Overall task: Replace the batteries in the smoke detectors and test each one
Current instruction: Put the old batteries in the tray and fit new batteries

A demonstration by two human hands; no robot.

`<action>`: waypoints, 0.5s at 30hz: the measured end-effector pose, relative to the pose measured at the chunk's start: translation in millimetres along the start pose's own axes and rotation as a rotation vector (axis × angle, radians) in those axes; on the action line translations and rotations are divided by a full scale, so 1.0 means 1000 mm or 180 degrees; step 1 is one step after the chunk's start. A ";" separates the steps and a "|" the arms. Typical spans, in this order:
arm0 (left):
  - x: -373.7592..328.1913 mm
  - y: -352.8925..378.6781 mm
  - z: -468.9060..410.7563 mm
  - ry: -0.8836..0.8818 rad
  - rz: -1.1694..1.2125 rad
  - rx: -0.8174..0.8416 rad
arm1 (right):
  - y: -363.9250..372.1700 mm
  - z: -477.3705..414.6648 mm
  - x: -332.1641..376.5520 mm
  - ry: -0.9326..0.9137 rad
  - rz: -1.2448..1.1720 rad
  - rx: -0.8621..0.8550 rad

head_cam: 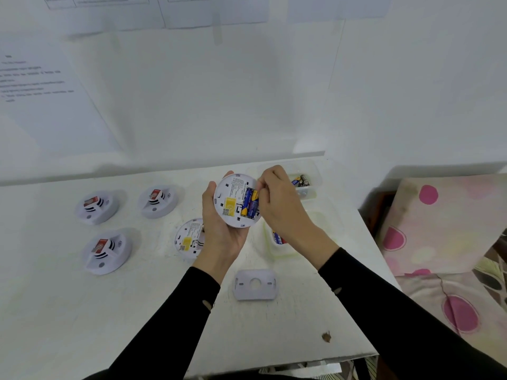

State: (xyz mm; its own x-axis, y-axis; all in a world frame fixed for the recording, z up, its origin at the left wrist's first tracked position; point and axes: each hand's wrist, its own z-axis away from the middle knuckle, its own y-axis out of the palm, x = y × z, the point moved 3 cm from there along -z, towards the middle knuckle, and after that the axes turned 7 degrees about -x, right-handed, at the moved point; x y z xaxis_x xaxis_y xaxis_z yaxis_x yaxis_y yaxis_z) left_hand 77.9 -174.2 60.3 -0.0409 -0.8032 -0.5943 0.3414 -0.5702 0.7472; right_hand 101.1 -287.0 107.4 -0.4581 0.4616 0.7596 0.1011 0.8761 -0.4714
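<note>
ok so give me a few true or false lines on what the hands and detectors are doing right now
1. The left hand holds a round white smoke detector back side up. True.
2. Its battery compartment is empty. False: a blue and yellow battery sits in it.
3. The right hand hangs idle, holding nothing. False: it pinches that battery.
4. Three red-labelled white detectors sit on the white table, at its left. True.
5. A white rectangular mounting plate lies on the table. True.
</note>
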 end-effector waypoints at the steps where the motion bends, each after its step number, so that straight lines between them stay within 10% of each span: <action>1: 0.000 0.000 -0.001 -0.0015 0.0007 -0.0029 | -0.001 0.001 0.001 0.0038 -0.0070 0.0016; 7: 0.004 -0.001 -0.005 -0.0113 -0.0004 -0.0091 | -0.014 0.005 0.006 0.0116 -0.0427 0.0351; 11: 0.005 -0.012 -0.012 -0.0054 0.0228 -0.0228 | -0.043 -0.009 -0.025 0.0618 -0.0712 -0.0608; 15: 0.006 -0.015 -0.014 -0.0066 0.0339 -0.0230 | -0.032 0.003 -0.082 0.1401 0.0693 0.0621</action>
State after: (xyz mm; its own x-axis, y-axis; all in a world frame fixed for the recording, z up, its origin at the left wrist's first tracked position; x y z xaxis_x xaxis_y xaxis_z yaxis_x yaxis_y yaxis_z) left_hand 85.5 -167.7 41.4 -0.0199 -0.8623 -0.5060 0.4117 -0.4683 0.7818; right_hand 132.9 -353.4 59.1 -0.0264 0.6816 0.7313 -0.0328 0.7305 -0.6821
